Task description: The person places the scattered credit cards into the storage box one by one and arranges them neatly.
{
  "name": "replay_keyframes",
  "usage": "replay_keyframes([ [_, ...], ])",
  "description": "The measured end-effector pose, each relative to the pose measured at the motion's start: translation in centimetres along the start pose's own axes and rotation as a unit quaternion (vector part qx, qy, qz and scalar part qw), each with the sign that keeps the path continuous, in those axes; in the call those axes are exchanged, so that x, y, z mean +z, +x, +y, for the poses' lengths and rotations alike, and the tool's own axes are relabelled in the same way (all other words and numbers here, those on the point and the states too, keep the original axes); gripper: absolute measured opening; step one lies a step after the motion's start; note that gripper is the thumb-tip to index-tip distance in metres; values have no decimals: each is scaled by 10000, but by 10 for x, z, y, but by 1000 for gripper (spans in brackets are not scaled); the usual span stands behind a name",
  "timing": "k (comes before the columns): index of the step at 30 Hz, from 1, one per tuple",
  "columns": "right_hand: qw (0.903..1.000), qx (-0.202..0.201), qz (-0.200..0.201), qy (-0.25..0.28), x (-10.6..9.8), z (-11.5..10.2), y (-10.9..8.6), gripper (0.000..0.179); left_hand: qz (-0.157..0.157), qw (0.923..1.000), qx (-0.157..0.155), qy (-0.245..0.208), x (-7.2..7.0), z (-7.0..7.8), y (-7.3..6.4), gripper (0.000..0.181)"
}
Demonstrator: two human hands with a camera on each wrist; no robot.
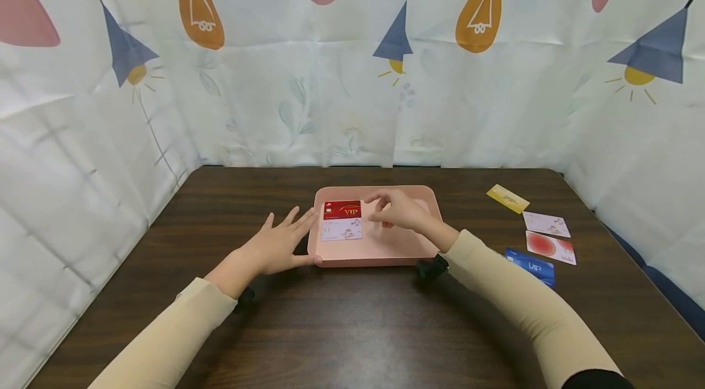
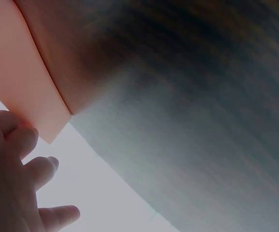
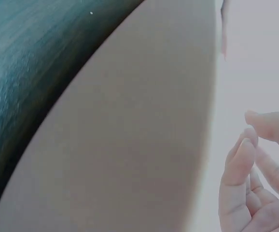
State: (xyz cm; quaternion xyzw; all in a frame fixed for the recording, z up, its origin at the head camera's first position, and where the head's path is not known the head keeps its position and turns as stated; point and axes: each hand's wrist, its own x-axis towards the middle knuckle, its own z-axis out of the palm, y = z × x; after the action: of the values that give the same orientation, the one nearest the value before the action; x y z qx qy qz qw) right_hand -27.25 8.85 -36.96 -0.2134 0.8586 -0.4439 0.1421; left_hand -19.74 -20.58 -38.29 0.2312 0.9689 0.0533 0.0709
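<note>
Long cream sleeves (image 1: 171, 331) are worn, with a black section (image 1: 597, 380) high on the right one and dark wrist devices (image 1: 432, 268).

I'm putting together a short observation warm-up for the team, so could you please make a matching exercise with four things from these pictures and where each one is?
Things:
1. Red card
2. Yellow card
3. Left hand
4. Blue card

Places in the head view:
A. At the left end of the pink tray
B. On the table, beside the right sleeve
C. In the tray, just beyond a white card
D. On the table, farthest back of everything lying outside the tray

Pairs: 1-C, 2-D, 3-A, 4-B
</note>
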Motion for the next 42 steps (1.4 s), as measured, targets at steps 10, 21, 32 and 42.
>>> replay_keyframes([
  [10, 9996, -201, 96, 167, -32, 5, -23, 40, -32, 10000, -22, -37, 2, 0, -1, 107],
  [21, 9972, -738, 140, 17, -70, 23, -45, 33, 2, 10000, 2, 65, 2, -2, 0, 106],
  [32, 9961, -813, 340, -49, -102, 37, -65, 31, 8, 10000, 0, 45, 1, -3, 0, 108],
  [42, 9939, -582, 890, -278, -128, 56, -87, 30, -58, 9999, -52, 64, 1, -1, 1, 107],
])
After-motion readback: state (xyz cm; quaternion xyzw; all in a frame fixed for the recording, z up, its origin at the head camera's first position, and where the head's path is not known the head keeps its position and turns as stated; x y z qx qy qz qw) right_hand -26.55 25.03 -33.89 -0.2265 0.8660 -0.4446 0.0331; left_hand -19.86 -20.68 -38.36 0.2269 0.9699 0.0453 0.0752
